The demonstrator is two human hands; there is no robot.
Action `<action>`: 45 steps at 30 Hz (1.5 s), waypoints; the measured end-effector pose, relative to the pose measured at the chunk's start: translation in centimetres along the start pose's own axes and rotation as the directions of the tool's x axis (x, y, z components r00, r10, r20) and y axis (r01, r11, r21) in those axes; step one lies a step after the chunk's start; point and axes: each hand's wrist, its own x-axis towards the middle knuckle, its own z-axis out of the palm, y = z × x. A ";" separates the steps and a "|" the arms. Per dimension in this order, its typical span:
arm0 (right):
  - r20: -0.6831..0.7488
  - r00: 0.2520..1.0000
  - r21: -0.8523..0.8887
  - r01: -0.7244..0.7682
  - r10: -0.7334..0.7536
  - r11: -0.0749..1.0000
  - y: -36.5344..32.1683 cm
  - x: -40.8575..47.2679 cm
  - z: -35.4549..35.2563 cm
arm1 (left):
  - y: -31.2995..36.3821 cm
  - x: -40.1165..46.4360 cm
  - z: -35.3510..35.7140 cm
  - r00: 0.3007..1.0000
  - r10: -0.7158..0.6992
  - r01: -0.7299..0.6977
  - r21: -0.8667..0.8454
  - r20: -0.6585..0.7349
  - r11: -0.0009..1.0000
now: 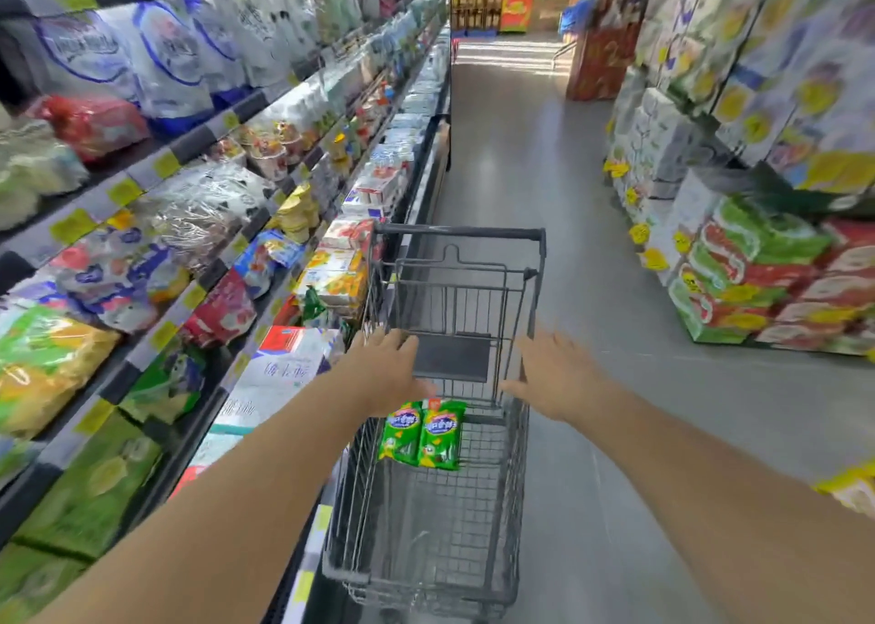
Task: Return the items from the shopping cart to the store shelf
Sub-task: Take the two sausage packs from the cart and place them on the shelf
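Note:
A dark wire shopping cart [516, 439] stands in the aisle, right beside the store shelf [208, 278] on my left. Inside the cart are two green snack packets [421, 434], side by side. My left hand [388, 372] reaches over the cart's left rim, directly above the packets, with its fingers spread and pointing forward. Its palm side is hidden, so I cannot see any contact with the packets. My right hand [554, 377] is stretched out over the cart's right rim, fingers apart, holding nothing.
The shelf rows on the left are packed with bagged and boxed goods behind yellow price tags. Stacked cartons [757, 282] line the right side of the aisle. Grey floor [521, 159] runs ahead past the cart's handle [459, 233].

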 end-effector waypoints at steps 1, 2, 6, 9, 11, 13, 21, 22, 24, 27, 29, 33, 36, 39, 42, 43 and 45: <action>0.022 1.000 -0.002 -0.007 0.007 1.000 0.0 1.3 0.5 | -0.3 1.6 0.6 1.000 0.011 -0.011 -0.003 0.012 1.000; 0.042 0.999 -0.002 -0.014 0.014 1.000 -0.1 2.5 1.0 | -0.7 3.2 1.2 0.999 0.019 -0.019 -0.007 0.025 1.000; 0.101 0.993 0.074 -0.063 0.055 0.995 -0.7 7.7 3.0 | -2.8 9.9 4.2 0.996 0.036 -0.028 -0.091 0.079 0.995; 0.187 0.976 0.193 -0.146 0.110 0.970 -1.1 12.0 5.8 | -4.3 15.0 8.1 0.991 0.020 0.015 -0.256 0.136 0.967; 0.240 0.960 0.270 -0.210 0.145 0.940 -1.3 14.9 8.6 | -4.5 17.7 11.4 0.981 -0.005 0.065 -0.307 0.193 0.950; 0.288 0.944 0.315 -0.253 0.162 0.915 -1.6 17.7 12.3 | -4.4 20.2 15.7 0.968 -0.022 0.105 -0.322 0.251 0.941; 0.506 0.844 0.357 -0.395 0.180 0.847 -1.7 26.4 29.4 | -4.2 28.0 31.9 0.881 -0.130 0.305 -0.337 0.455 0.891; 0.527 0.829 0.374 -0.423 0.186 0.826 -1.7 27.2 32.1 | -4.3 29.0 33.9 0.873 -0.160 0.337 -0.333 0.460 0.881; 0.558 0.806 0.388 -0.465 0.199 0.796 -1.7 28.7 36.3 | -4.5 30.7 37.5 0.859 -0.227 0.393 -0.307 0.458 0.867; 0.557 0.807 0.370 -0.454 0.197 0.811 -2.2 30.4 40.7 | -4.4 32.6 41.2 0.851 -0.320 0.461 -0.300 0.416 0.835; 0.569 0.796 0.362 -0.468 0.206 0.806 -2.5 31.2 42.4 | -4.1 33.6 42.5 0.829 -0.364 0.509 -0.301 0.425 0.807; 0.587 0.787 0.414 -0.495 0.192 0.764 -3.0 32.7 44.7 | -3.8 35.1 44.3 0.755 -0.485 0.644 -0.361 0.442 0.674; 0.581 0.800 0.490 -0.490 0.150 0.721 -3.3 33.6 46.3 | -3.1 35.6 44.6 0.717 -0.531 0.691 -0.368 0.451 0.622; 0.610 0.778 0.573 -0.565 0.152 0.594 -3.8 34.1 47.1 | -2.5 35.6 44.6 0.673 -0.592 0.739 -0.428 0.444 0.520; 0.644 0.721 0.544 -0.666 0.254 0.510 -3.6 34.8 47.3 | -2.8 36.0 45.2 0.597 -0.623 0.786 -0.524 0.505 0.328; 0.653 0.709 0.520 -0.675 0.266 0.524 -3.4 35.0 47.3 | -3.1 36.3 45.6 0.589 -0.608 0.787 -0.550 0.532 0.281; 0.672 0.688 0.496 -0.692 0.273 0.524 -3.0 35.3 47.5 | -3.4 36.7 46.0 0.597 -0.579 0.775 -0.587 0.555 0.236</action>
